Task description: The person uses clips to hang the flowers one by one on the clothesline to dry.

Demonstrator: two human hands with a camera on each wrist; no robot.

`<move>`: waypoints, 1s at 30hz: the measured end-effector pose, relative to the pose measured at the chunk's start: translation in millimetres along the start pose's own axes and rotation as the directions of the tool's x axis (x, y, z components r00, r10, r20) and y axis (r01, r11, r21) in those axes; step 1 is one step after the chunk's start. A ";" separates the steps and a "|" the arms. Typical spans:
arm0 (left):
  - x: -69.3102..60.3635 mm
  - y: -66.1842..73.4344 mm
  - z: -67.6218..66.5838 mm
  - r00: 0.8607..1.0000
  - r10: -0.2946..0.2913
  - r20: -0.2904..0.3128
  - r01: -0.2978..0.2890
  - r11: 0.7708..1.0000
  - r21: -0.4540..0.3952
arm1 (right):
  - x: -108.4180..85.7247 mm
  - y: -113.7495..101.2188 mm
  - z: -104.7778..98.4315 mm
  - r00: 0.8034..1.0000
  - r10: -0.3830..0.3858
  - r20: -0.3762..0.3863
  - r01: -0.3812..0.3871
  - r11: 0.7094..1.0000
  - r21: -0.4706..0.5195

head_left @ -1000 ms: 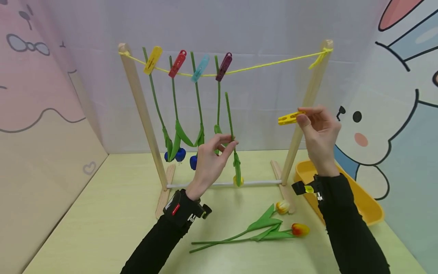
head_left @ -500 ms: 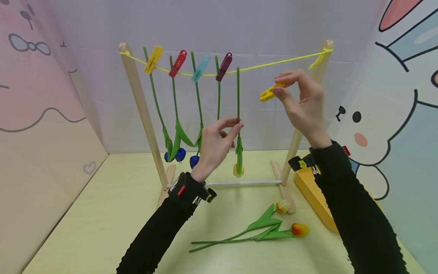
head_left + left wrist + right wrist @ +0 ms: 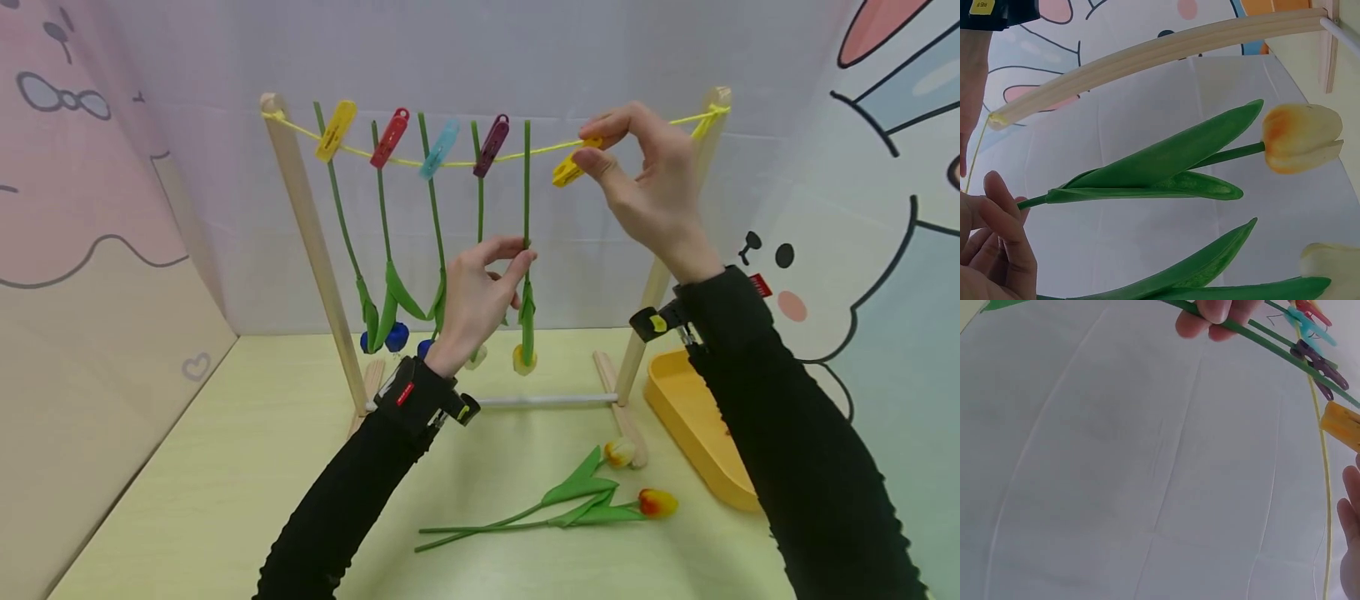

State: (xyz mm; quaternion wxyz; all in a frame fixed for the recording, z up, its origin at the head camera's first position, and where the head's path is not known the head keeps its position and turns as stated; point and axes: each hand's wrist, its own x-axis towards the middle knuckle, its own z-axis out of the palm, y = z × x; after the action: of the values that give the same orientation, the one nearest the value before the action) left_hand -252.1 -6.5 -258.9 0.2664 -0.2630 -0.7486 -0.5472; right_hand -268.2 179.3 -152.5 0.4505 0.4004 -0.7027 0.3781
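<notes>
My left hand [image 3: 483, 292] pinches the green stem of an artificial tulip [image 3: 527, 325], which hangs bloom down. In the left wrist view its bloom is pale yellow with an orange patch. The stem's upper end rises past the yellow string [image 3: 555, 147], right of the dark purple clothespin [image 3: 491, 146]. My right hand [image 3: 648, 183] holds a yellow clothespin [image 3: 573, 167] between thumb and fingers, just right of that stem and close to the string. In the right wrist view this clothespin [image 3: 1341, 425] is beside the string, partly cut off by the frame edge.
Yellow, red [image 3: 390, 137], light blue [image 3: 439, 150] and purple clothespins hold tulips on the string. Wooden posts [image 3: 315, 242] carry it, with a white bar [image 3: 547, 402] low between them. Two tulips [image 3: 585, 512] lie on the table, and an orange-yellow tray [image 3: 697, 433] stands at right.
My left hand has lifted the tulip up and slightly right, so its stem now crosses the string's height. My right hand has brought the yellow clothespin up and left toward the stem.
</notes>
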 end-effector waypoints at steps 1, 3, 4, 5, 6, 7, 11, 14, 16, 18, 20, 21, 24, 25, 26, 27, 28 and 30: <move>0.8 0.5 0.2 1.000 -0.003 -0.001 0.003 1.000 0.001 | 1.9 -0.3 0.2 1.000 0.007 0.010 -0.007 1.000 -0.003; 2.2 1.5 0.4 1.000 -0.009 -0.002 0.009 1.000 -0.001 | 5.9 -1.2 0.7 0.999 0.038 0.029 -0.038 0.999 0.011; 2.8 1.9 0.5 1.000 -0.011 -0.004 0.011 1.000 0.000 | 7.8 -1.6 1.3 0.998 0.057 0.035 -0.058 0.998 0.024; 3.5 1.9 0.5 1.000 -0.014 -0.008 0.014 1.000 0.002 | 9.8 -2.3 2.0 0.996 0.079 0.042 -0.080 0.996 0.041; 4.4 1.8 0.6 1.000 -0.014 -0.011 0.014 1.000 0.004 | 11.6 -2.8 2.7 0.994 0.101 0.048 -0.104 0.993 0.053; 5.2 1.7 0.5 1.000 -0.014 -0.014 0.014 1.000 0.006 | 13.5 -3.1 3.2 0.991 0.119 0.056 -0.122 0.990 0.064; 8.2 1.5 0.6 1.000 -0.013 -0.017 0.013 1.000 0.008 | 19.6 -3.3 4.4 0.984 0.162 0.077 -0.168 0.983 0.072; 9.4 2.3 0.7 1.000 -0.012 -0.015 0.012 1.000 0.006 | 23.3 -2.7 4.7 0.980 0.186 0.075 -0.192 0.979 0.071; 10.2 2.8 0.7 1.000 -0.014 -0.016 0.015 1.000 0.009 | 25.5 -2.4 5.3 0.976 0.202 0.077 -0.208 0.975 0.075; 10.7 3.3 0.2 1.000 -0.022 -0.020 0.022 1.000 0.015 | 27.4 -2.4 6.1 0.972 0.219 0.082 -0.226 0.970 0.086; 11.4 3.4 -0.2 0.999 -0.027 -0.024 0.027 0.999 0.022 | 28.9 -3.0 7.0 0.969 0.233 0.084 -0.240 0.967 0.091; 11.6 3.4 -0.5 0.999 -0.029 -0.026 0.030 0.999 0.025 | 29.7 -3.2 7.5 0.968 0.236 0.084 -0.243 0.966 0.092; 12.5 2.6 -1.1 0.999 -0.032 -0.031 0.033 0.999 0.028 | 31.5 -4.2 9.0 0.967 0.244 0.080 -0.250 0.965 0.078; 12.6 2.4 -1.3 0.999 -0.032 -0.032 0.033 0.999 0.027 | 32.0 -4.5 9.6 0.966 0.248 0.076 -0.253 0.965 0.070; 12.7 2.0 -1.3 0.999 -0.033 -0.033 0.034 0.999 0.025 | 32.3 -4.2 10.2 0.967 0.245 0.072 -0.249 0.966 0.063; 12.8 1.7 -1.4 0.999 -0.033 -0.034 0.034 0.999 0.024 | 32.5 -3.9 10.9 0.969 0.240 0.067 -0.243 0.968 0.056; 12.9 1.3 -1.4 0.999 -0.034 -0.035 0.035 0.999 0.023 | 32.5 -3.8 11.6 0.970 0.236 0.064 -0.240 0.970 0.047; 12.9 0.9 -1.5 0.999 -0.035 -0.036 0.036 0.999 0.022 | 32.4 -3.3 13.0 0.972 0.230 0.058 -0.232 0.972 0.038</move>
State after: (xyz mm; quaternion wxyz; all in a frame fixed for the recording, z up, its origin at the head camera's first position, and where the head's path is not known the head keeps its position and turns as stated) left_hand -260.6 -6.3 -249.1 0.2729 -0.2370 -0.7546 -0.5477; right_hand -278.4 159.2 -125.6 0.3755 0.3358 -0.7476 0.4328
